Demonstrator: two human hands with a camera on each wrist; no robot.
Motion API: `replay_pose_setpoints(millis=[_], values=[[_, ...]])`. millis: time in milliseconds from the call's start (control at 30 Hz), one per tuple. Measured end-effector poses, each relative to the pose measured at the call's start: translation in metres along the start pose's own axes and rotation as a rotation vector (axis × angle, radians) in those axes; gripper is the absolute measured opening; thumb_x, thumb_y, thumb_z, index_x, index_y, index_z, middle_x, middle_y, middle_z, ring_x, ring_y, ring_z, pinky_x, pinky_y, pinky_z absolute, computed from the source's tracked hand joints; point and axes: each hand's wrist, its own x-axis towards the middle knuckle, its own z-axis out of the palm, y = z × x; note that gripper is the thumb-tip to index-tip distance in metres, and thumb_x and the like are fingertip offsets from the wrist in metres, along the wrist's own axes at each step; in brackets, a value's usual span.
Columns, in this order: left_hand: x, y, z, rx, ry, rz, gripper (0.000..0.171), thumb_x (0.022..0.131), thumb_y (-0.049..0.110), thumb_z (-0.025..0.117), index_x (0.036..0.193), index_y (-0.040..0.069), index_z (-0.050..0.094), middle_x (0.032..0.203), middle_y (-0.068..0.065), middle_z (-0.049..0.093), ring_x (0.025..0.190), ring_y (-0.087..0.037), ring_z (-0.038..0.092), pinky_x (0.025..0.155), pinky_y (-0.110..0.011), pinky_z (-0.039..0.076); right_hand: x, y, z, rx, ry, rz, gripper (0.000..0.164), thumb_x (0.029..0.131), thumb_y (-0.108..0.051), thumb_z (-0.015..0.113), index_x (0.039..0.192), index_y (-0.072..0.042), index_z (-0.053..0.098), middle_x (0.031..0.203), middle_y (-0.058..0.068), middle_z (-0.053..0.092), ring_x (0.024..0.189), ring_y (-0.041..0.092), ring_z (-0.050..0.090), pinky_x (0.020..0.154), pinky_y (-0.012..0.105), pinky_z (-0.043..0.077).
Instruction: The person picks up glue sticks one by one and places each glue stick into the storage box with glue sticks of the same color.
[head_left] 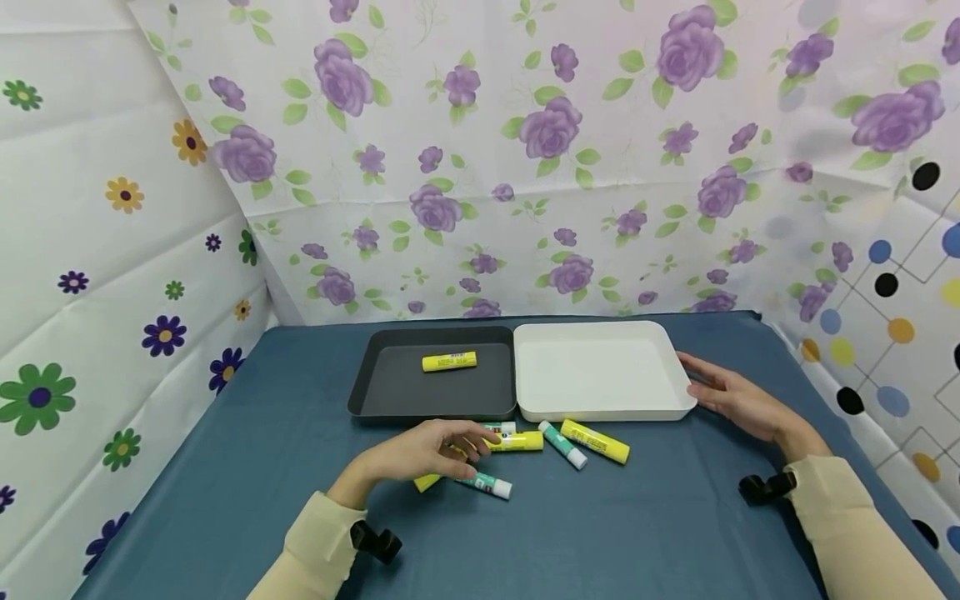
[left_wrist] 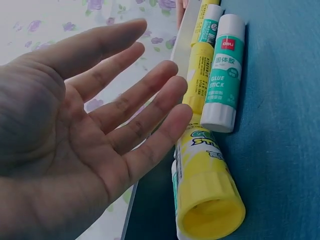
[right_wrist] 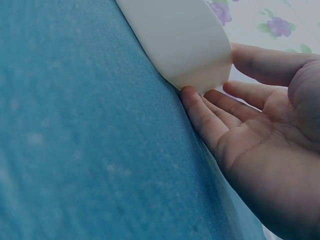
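My left hand (head_left: 431,450) hovers over glue sticks in front of the dark tray (head_left: 390,379). Its fingers are spread and loosely bent, and the left wrist view shows the palm holding nothing. Close to it lie a green-and-white glue stick (left_wrist: 226,72), a large yellow glue stick (left_wrist: 207,185) and a yellow glue stick (head_left: 525,441), partly hidden by the fingers in the head view. At the right end of the white tray (head_left: 600,371), my right hand (head_left: 738,404) touches the wall with extended fingers, the thumb up at the rim (right_wrist: 227,45).
One yellow glue stick (head_left: 449,361) lies inside the dark tray. Before the white tray are a green-and-white glue stick (head_left: 562,445) and a yellow one (head_left: 596,442). Both trays stand side by side on a blue cloth (head_left: 600,533), with a flowered curtain (head_left: 480,167) behind.
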Motion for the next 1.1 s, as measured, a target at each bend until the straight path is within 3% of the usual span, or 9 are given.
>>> replay_pose_setpoints(millis=[267,500,800,933,1100], values=[[-0.003,-0.002,0.005,-0.015,-0.026,-0.006,0.053,0.1,0.005,0.069,0.15,0.017,0.056,0.141,-0.018,0.061,0.128,-0.036,0.058,0.103,-0.034,0.05,0.007,0.002,0.004,-0.011,-0.007,0.004,0.074,0.113,-0.024,0.05,0.169,-0.014,0.004,0.174,0.016,-0.005,0.157,0.047,0.0,0.097,0.011,0.042],[0.004,-0.002,0.011,0.009,-0.036,0.02,0.051,0.099,0.005,0.071,0.148,0.012,0.058,0.137,-0.019,0.061,0.125,-0.034,0.06,0.104,-0.037,0.051,0.003,0.003,0.001,0.0,0.002,-0.001,0.073,0.112,-0.022,0.05,0.169,-0.014,0.004,0.174,0.017,-0.005,0.156,0.047,-0.003,0.096,0.009,0.042],[0.008,-0.001,0.019,0.085,-0.045,0.018,0.048,0.098,-0.001,0.07,0.143,0.012,0.063,0.138,-0.01,0.065,0.124,-0.025,0.062,0.104,-0.038,0.051,0.002,0.002,0.001,-0.001,-0.002,0.001,0.073,0.113,-0.022,0.049,0.169,-0.014,0.004,0.174,0.017,-0.005,0.156,0.047,-0.002,0.097,0.011,0.043],[0.01,0.002,0.022,0.155,-0.021,0.02,0.047,0.096,-0.001,0.072,0.141,0.011,0.065,0.135,-0.006,0.067,0.12,-0.022,0.064,0.102,-0.036,0.052,0.001,0.002,0.0,-0.002,-0.003,-0.003,0.072,0.113,-0.022,0.049,0.169,-0.014,0.004,0.174,0.017,-0.005,0.156,0.047,-0.002,0.097,0.011,0.043],[0.011,0.004,0.026,0.327,-0.007,0.017,0.044,0.097,0.001,0.072,0.138,0.016,0.068,0.133,0.004,0.067,0.114,-0.009,0.063,0.099,-0.03,0.052,0.0,0.002,0.0,-0.004,-0.005,-0.009,0.072,0.113,-0.021,0.048,0.169,-0.013,0.004,0.173,0.018,-0.005,0.156,0.047,-0.002,0.098,0.011,0.043]])
